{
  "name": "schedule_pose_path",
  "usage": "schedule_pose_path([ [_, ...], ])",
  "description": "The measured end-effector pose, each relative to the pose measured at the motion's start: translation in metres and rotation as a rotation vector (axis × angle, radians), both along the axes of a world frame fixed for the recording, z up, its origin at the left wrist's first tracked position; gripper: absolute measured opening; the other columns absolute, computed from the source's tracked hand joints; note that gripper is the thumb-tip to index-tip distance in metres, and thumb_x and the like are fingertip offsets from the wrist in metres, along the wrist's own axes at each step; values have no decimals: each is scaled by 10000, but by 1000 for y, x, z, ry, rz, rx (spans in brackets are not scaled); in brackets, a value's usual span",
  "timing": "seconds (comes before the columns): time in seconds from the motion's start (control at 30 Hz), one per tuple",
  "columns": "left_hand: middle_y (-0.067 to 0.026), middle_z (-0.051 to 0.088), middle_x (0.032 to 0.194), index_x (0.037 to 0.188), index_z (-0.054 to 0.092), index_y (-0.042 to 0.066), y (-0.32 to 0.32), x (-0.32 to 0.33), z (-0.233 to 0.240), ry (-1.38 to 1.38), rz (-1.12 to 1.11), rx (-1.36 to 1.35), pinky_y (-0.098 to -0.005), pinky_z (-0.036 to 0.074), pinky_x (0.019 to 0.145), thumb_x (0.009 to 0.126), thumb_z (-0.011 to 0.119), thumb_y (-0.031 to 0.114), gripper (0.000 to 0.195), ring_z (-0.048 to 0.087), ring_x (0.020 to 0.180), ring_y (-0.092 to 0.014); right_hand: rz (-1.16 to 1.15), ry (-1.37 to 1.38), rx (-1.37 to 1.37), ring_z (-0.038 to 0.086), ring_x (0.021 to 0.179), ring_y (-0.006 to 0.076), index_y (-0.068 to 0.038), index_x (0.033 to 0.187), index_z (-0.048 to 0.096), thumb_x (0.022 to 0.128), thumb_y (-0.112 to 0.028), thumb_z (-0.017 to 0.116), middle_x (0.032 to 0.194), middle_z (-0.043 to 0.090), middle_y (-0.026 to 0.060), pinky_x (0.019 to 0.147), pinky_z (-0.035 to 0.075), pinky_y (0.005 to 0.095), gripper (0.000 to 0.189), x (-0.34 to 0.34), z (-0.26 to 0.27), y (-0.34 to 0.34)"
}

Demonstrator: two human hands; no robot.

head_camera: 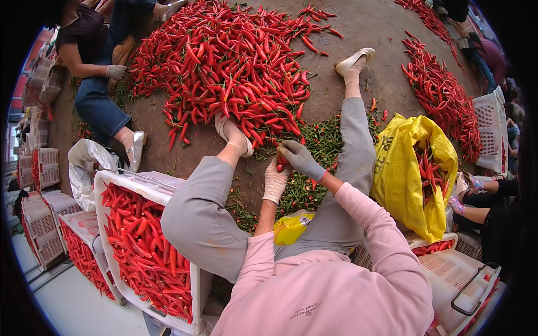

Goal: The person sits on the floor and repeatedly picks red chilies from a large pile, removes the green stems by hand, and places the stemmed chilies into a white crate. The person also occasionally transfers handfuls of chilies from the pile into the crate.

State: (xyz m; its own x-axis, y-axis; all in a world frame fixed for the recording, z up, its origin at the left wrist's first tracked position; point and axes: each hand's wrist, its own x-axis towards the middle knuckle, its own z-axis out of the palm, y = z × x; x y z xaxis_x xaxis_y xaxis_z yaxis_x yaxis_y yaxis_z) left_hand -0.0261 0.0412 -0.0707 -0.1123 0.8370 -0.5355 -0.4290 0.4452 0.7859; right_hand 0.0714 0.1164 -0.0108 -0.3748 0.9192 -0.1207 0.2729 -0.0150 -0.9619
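Note:
My left hand (276, 179), in a striped knit glove, is closed around red chili peppers (280, 164). Against their upper ends press the fingers of my right hand (301, 158), which wears a grey glove; the fingertips hide the stems. Both hands are between my knees, just short of the near edge of a large heap of red chili peppers (235, 59). Below them a layer of green pepper stems (315, 143) covers the ground. A yellow printed bag (292, 229) lies between my thighs.
At left stands a white plastic crate (99, 210) full of red peppers, with more crates (44, 227) beyond. A yellow sack (393, 185) holding peppers is at right, near another crate (454, 273). A gloved co-worker's hand (116, 72) touches the heap's left side.

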Motion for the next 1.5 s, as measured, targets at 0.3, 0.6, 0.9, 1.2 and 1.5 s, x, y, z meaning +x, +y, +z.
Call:
schedule_pose_path([
  [0.3, -48, 630, 907, 1302, 440, 42, -10, 6, -3, 105, -344, -110, -276, 504, 672, 766, 703, 2, 598, 599, 763, -143, -110, 52, -172, 562, 694, 222, 50, 860, 588, 927, -263, 488, 724, 594, 112, 686, 447, 332, 335, 28, -47, -19],
  [0.6, -111, 630, 873, 1235, 501, 65, -22, -2, -17, 784, -468, -405, -326, 486, 732, 802, 669, 221, 490, 587, 756, -178, 732, -374, -228, 612, 956, 244, -28, 1113, 609, 898, -424, 538, 1033, 650, 119, 864, 460, 358, 455, 70, -15, 36],
  [0.9, -110, 627, 899, 1085, 507, 75, 14, -5, 17, -341, 493, -27, -366, 563, 645, 816, 598, -29, 302, 622, 717, -212, -170, -830, -139, 569, 1089, 334, -112, 1189, 583, 855, -430, 576, 1055, 616, 209, 921, 436, 422, 461, -9, -140, 209],
  [1.2, -62, 639, 951, 1207, 526, 101, 33, -17, 20, -387, 665, -51, -287, 524, 591, 808, 718, 70, 444, 607, 688, -155, 314, -238, 494, 601, 800, 351, -47, 983, 541, 848, -194, 610, 848, 591, 155, 689, 472, 436, 211, 13, -19, 50],
  [1.5, -14, 626, 771, 940, 609, 107, 21, -15, 48, -552, 488, -298, -268, 446, 483, 801, 741, 233, 230, 570, 599, -150, 482, -46, -226, 608, 722, 144, 20, 967, 593, 918, -299, 589, 800, 663, 102, 691, 488, 282, 323, 35, 36, 10],
])
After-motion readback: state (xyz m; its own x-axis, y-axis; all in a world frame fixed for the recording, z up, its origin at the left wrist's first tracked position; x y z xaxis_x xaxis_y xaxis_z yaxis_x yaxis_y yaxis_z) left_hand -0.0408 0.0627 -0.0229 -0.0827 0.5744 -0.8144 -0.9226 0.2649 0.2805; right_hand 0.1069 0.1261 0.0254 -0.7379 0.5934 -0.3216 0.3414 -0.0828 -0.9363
